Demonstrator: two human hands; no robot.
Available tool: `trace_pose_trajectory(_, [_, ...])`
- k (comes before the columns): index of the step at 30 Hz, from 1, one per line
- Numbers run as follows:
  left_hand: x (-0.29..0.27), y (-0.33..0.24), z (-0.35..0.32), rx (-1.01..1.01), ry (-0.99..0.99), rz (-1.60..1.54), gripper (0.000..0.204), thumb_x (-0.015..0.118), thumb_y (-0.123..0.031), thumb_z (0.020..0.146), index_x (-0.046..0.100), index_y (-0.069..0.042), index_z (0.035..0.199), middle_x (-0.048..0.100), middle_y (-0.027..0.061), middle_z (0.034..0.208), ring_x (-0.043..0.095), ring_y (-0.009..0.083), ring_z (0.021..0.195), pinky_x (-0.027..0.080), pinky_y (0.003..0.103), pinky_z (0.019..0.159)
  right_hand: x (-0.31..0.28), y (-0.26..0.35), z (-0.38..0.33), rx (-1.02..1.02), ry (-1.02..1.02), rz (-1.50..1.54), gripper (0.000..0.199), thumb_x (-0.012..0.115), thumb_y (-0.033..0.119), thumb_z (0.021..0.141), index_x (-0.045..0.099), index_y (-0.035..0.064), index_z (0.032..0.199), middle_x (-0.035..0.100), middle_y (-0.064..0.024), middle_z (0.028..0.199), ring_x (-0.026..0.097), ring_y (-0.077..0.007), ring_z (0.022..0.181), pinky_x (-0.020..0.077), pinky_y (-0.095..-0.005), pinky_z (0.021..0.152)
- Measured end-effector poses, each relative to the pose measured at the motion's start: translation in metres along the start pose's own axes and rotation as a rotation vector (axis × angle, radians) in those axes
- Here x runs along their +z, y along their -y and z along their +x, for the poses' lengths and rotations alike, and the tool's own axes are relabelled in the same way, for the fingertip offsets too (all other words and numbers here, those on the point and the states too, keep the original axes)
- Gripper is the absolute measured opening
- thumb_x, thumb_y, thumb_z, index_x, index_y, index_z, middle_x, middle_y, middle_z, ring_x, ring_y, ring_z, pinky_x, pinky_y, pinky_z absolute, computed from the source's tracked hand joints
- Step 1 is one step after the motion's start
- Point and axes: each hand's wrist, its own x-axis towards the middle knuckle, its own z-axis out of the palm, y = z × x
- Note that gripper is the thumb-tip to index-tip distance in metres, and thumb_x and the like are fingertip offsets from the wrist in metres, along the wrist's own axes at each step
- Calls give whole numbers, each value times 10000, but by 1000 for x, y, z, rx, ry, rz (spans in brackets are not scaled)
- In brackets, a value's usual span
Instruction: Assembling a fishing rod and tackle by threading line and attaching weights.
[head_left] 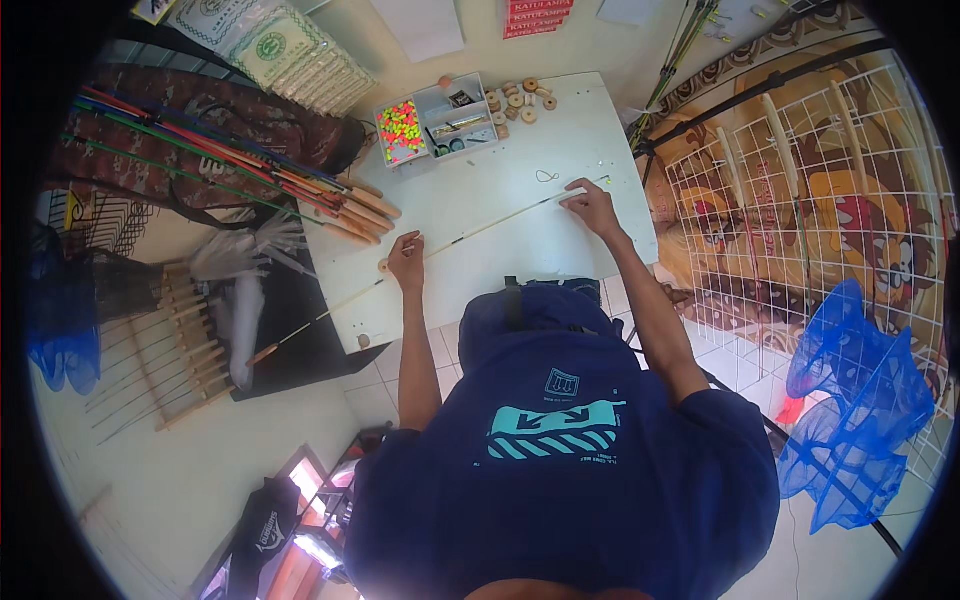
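Observation:
A thin pale fishing rod (480, 232) with dark bands lies slanting across the white table (500, 265), its wooden handle (265, 354) sticking out past the left edge. My right hand (592, 210) is near the thin tip end, thumb and fingers closed about the rod. Over the rod's middle is my left hand (407, 264), fingertips drawn together; what they pinch, if anything, is too small to make out. A small wooden spool (384, 266) sits beside the left hand. Close to the right hand lies a loop of thin cord (547, 177).
A white divided box (462, 110) with bright beads and several wooden spools (520, 101) stand at the table's back. Rods with wooden handles (365, 212) jut over the left side. A white wire grid (790, 190) and blue nets (850, 400) are at right.

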Motion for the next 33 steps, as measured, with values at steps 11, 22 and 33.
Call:
trace_pose_trajectory(11, [11, 9, 9, -59, 99, 22, 195, 680, -139, 860, 688, -57, 1036, 682, 56, 884, 608, 140, 834, 491, 294, 775, 27, -13, 20, 90, 59, 64, 114, 703, 38, 830, 720, 24, 942, 737, -62, 863, 683, -118, 781, 535, -246, 734])
trace_pose_trajectory(22, [138, -135, -20, 621, 539, 25, 386, 690, -130, 857, 599, -95, 1231, 558, 114, 1224, 537, 273, 1148, 433, 393, 995, 4, 4, -1, 143, 71, 689, 266, 614, -85, 830, 585, -34, 1089, 669, -172, 1083, 676, -205, 950, 544, -291, 853])
trace_pose_trajectory(33, [158, -151, -11, 60, 1072, -334, 278, 645, -234, 933, 700, -17, 1098, 716, 48, 920, 643, 134, 881, 490, 289, 810, -21, 29, -24, 70, 57, 636, 410, 711, -68, 803, 405, 40, 1054, 465, -89, 1018, 656, -225, 923, 576, -306, 820])
